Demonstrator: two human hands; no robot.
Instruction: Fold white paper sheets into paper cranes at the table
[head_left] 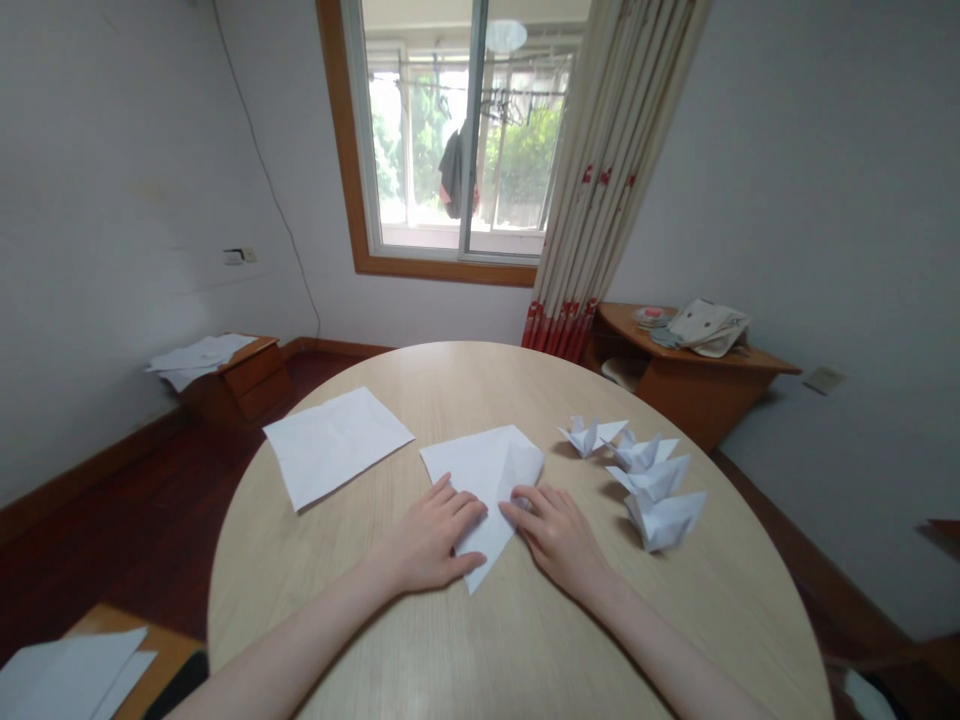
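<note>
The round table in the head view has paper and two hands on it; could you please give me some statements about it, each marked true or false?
1. The left hand and right hand both touch the folded paper. True.
2. The folded paper's narrow tip points away from the person. False: it points toward the person.
3. The flat sheet lies to the left of the folded paper. True.
4. The left hand presses on the flat sheet. False: neither hand touches it.
5. Four small paper figures are on the right part of the table. True.
</note>
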